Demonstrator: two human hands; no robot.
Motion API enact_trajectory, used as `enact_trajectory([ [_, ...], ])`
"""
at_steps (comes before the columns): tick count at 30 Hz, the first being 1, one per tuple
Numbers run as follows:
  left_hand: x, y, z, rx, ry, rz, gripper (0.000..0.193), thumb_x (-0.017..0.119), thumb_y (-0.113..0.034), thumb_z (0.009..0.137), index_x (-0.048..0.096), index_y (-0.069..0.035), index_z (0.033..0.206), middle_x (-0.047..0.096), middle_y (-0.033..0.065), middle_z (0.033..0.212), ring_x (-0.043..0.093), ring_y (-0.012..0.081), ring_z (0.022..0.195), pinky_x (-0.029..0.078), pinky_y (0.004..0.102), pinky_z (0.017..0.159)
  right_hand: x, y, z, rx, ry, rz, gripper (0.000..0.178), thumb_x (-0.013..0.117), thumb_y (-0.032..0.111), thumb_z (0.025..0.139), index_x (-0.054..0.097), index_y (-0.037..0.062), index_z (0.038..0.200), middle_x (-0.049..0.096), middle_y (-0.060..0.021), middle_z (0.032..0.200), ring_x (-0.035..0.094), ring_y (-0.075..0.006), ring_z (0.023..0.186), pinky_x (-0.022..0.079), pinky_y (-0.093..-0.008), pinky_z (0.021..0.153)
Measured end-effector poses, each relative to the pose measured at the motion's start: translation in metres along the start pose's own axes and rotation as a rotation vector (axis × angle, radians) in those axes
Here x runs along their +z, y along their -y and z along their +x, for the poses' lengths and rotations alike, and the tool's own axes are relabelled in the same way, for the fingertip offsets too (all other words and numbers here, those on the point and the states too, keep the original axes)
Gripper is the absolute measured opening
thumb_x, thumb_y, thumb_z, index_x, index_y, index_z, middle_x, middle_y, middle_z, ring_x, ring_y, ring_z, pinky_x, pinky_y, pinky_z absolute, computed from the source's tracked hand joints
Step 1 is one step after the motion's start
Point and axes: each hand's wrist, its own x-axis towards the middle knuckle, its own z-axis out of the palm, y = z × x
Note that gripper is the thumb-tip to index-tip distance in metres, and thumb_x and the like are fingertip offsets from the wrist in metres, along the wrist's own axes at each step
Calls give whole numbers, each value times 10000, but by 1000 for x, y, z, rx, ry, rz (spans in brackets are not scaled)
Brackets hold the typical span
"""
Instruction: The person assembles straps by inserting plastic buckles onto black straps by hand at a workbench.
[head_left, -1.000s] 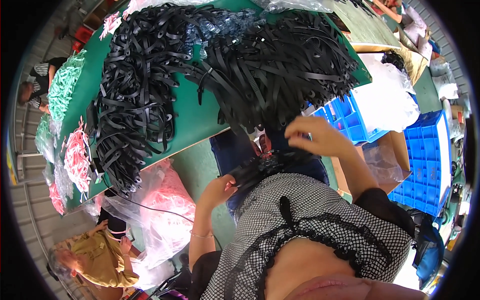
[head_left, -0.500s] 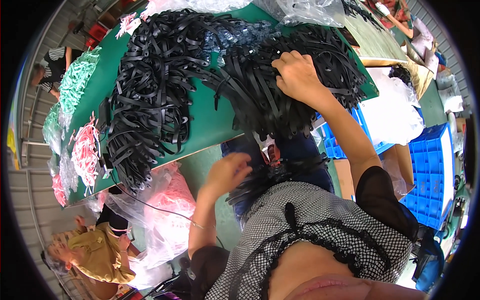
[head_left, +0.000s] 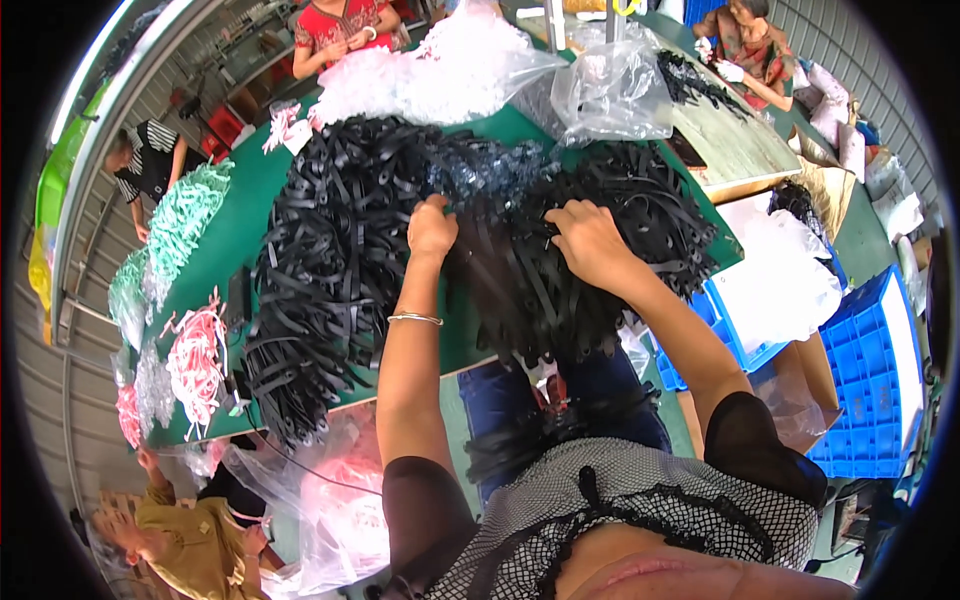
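Observation:
My left hand (head_left: 432, 230) reaches over the table at the inner edge of the left heap of black straps (head_left: 335, 220). Its fingers are curled closed, and what they hold, if anything, is hidden. To its right, my right hand (head_left: 594, 243) bends its fingers round black straps in the right heap (head_left: 640, 205). Blurred dark straps hang between the two hands, toward the table's near edge. Just beyond the hands lies a pile of small, clear bluish plastic pieces (head_left: 490, 172). More black straps (head_left: 500, 440) lie across my lap.
The green table (head_left: 215, 305) bears pink straps (head_left: 198, 360), mint-green straps (head_left: 185, 220) and clear plastic bags (head_left: 612, 95). Blue crates (head_left: 870, 385) stand at right. Below the left edge is a bag of pink material (head_left: 340, 510). Other people sit around the table.
My left hand has moved up from above my lap to the far part of the strap heaps. My right hand stays at the right heap. The view has tilted up.

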Motion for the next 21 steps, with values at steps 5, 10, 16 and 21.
enact_trajectory([
  [5, -7, -27, 14, -133, 197, 108, 314, 589, -179, 724, 618, -145, 1034, 606, 123, 1051, 557, 273, 1021, 447, 376, 855, -17, -13, 5, 50, -85, 384, 229, 555, 43, 787, 534, 3, 1011, 498, -143, 851, 511, -307, 794, 420, -362, 708],
  [10, -8, -22, 19, -142, 246, 63, 351, 562, -192, 717, 615, -184, 1064, 601, 85, 1085, 552, 254, 1040, 443, 360, 866, -13, -29, 14, 165, -141, 840, 135, 486, 50, 872, 488, 24, 1004, 446, -7, 760, 435, -84, 649, 382, -227, 598],
  [16, -14, -22, 17, -162, 283, 136, 314, 572, -183, 714, 642, -180, 1020, 609, 81, 1074, 558, 246, 1038, 439, 352, 870, -35, -22, 28, 224, -120, 1116, 125, 490, 96, 890, 494, 33, 998, 438, 44, 747, 387, -36, 633, 328, -180, 559],
  [21, -9, -19, 12, -162, 175, 78, 246, 556, -201, 724, 663, -148, 939, 631, 112, 988, 585, 269, 973, 462, 364, 821, -60, -13, 35, 303, 24, 1317, 233, 548, 129, 859, 506, 25, 1064, 438, 38, 699, 379, -50, 596, 325, -198, 552],
])
